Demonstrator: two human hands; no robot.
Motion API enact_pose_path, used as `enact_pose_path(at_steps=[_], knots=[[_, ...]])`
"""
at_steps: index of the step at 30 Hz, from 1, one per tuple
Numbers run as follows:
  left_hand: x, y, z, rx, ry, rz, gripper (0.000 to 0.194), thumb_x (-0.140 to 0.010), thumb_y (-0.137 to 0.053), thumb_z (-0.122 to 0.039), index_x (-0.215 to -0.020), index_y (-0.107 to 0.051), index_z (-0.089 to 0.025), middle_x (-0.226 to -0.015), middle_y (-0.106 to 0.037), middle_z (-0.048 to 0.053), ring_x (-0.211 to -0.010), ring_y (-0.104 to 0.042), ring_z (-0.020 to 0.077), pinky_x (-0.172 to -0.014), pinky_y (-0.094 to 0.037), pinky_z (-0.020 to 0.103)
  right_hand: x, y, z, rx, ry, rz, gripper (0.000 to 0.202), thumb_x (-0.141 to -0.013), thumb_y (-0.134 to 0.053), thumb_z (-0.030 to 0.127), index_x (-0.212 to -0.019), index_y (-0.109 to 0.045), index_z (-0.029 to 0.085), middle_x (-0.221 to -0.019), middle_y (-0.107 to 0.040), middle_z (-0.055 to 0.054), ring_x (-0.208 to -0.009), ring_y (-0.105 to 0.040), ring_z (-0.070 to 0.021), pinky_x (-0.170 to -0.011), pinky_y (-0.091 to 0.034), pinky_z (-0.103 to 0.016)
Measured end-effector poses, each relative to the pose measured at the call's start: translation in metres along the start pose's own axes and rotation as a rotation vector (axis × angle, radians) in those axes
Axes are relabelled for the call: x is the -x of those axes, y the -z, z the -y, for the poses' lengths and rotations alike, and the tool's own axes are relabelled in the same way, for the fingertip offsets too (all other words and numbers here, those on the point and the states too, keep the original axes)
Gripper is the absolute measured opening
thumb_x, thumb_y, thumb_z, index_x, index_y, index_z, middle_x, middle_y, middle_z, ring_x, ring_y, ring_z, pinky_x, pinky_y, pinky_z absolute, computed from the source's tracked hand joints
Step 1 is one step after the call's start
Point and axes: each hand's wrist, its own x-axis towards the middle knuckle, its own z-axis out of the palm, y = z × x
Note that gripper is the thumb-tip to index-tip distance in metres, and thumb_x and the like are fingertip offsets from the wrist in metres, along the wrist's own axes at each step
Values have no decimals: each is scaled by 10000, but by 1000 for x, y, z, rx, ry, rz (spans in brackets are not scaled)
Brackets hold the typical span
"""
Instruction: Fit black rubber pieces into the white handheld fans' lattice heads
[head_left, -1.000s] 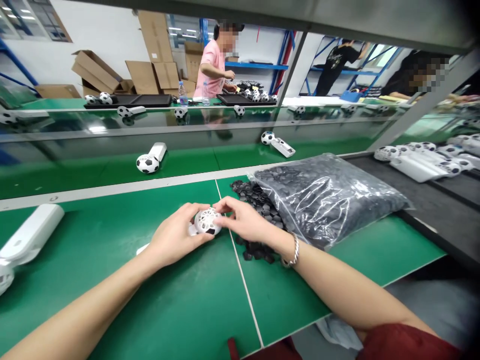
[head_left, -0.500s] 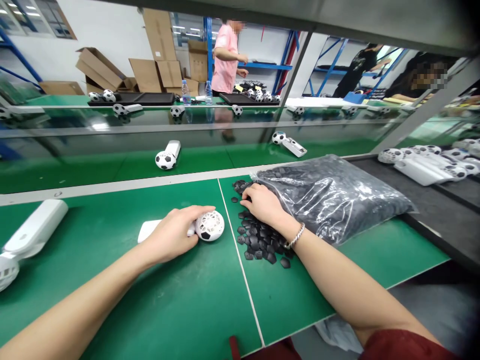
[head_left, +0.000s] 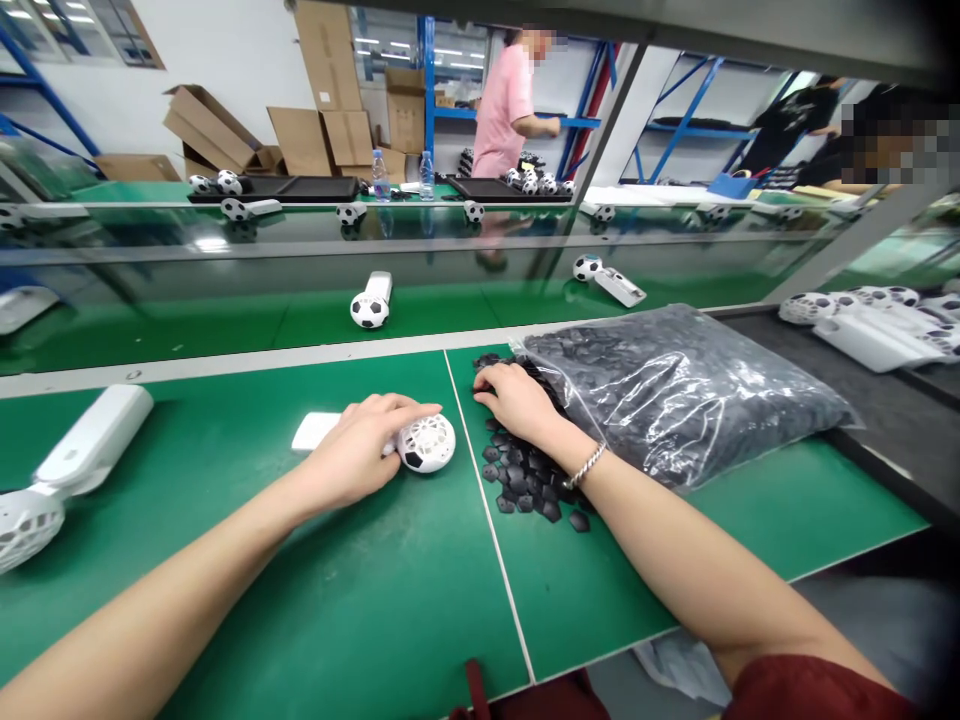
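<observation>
My left hand (head_left: 360,448) is closed around the neck of a white handheld fan (head_left: 427,443) with a football-patterned grille head. The fan lies on the green table, its handle showing left of the hand. One black pentagon sits on the head's near side; its top is open white lattice. At the far left edge of a pile of black pentagon pieces (head_left: 517,478), my right hand (head_left: 517,402) has its fingers curled in a pinch, with a dark piece just showing at the tips. A clear plastic bag (head_left: 690,390) full of such pieces lies right of it.
Another white fan (head_left: 94,440) lies at the left. Beyond the table's pale edge, a green conveyor belt (head_left: 292,320) carries a football fan (head_left: 371,308) and another fan (head_left: 619,287). A black tray (head_left: 892,400) with several fans stands at right. A person in pink (head_left: 506,110) stands behind.
My right hand's fingertips have shifted slightly left to the pile's edge. The left hand keeps its hold on the fan. The view has shifted a little, and the person in pink has moved right.
</observation>
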Motion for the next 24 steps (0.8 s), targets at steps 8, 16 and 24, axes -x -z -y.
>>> enact_pose_path(at_steps=[8,16,24], knots=[[-2,0,2,-16,-62,8,662,-687,-376,4,-1258,-416,-329,-1116,-532,22,-1010,-470,222,-853,-361,361,-3,1,-1,-27,-25,18,103,-797,-566,256,-849,-611,180,-905,-607,-72,-879,-534,-208,-760,-409,-315],[-1,-1,6,-27,-74,16,656,-697,-392,-7,-1270,-396,-327,-1109,-533,27,-998,-469,222,-849,-356,364,8,16,2,-135,42,114,61,-774,-590,185,-819,-616,154,-790,-599,-36,-701,-555,-129,-677,-424,-242],[-4,-1,10,-52,-67,-55,649,-692,-395,-3,-1269,-408,-298,-1128,-539,28,-999,-459,224,-868,-336,376,30,30,26,-451,267,100,69,-804,-544,154,-841,-600,169,-797,-590,-19,-739,-541,-117,-692,-430,-236]])
